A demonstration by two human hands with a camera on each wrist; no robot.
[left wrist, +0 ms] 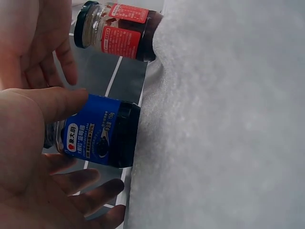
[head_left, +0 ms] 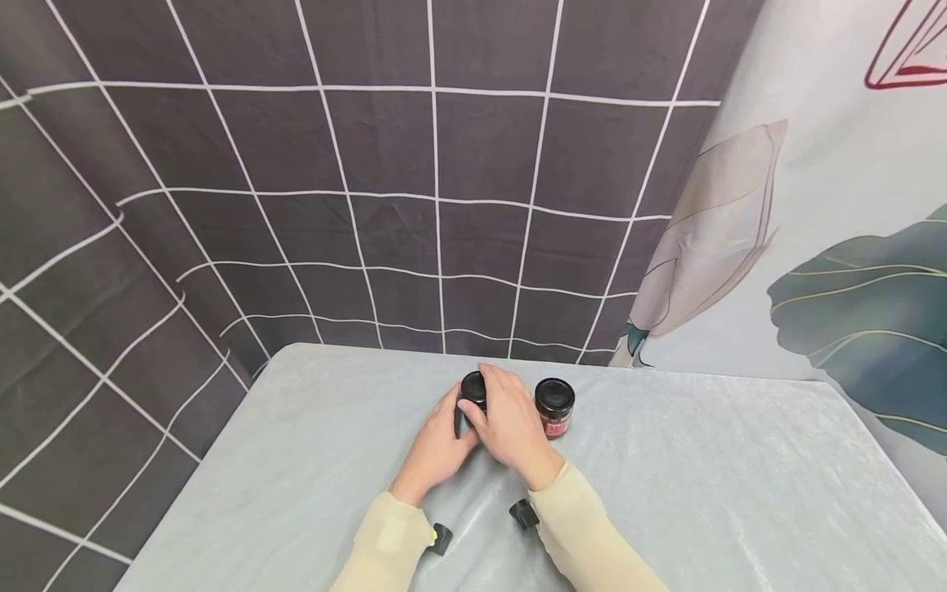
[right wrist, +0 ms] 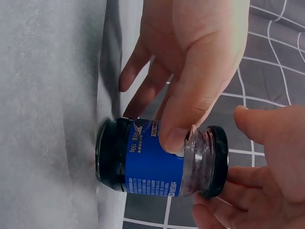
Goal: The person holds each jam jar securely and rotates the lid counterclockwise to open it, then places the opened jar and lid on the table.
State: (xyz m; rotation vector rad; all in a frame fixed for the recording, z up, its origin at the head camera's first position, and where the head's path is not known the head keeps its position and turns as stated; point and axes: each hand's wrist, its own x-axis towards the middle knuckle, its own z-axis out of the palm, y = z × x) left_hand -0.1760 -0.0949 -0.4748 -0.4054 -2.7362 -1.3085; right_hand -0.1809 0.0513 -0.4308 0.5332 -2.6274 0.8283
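Jar [right wrist: 152, 160] w/ blue label [left wrist: 97, 129] stands upright, lower-ctr frame, L hand [head_left: 435, 448] gripping its body, R hand [head_left: 512, 421] loosely open nr lid [right wrist: 219, 162].

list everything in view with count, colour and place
blue jar: 1, blue-labelled, black-lidded, lower middle of the head view
red jar: 1, red-labelled, black-lidded, right of the blue jar
table: 1, light grey cover, under the jars
grid cloth: at least 1, dark grey with white lines, behind and left
leaf-print cloth: 1, mostly white, behind and right
sleeves: 2, cream, bottom middle
wrist cameras: 2, black, by the sleeves
left hand: 1, bare, holding the blue jar
right hand: 1, bare, at the blue jar's lid
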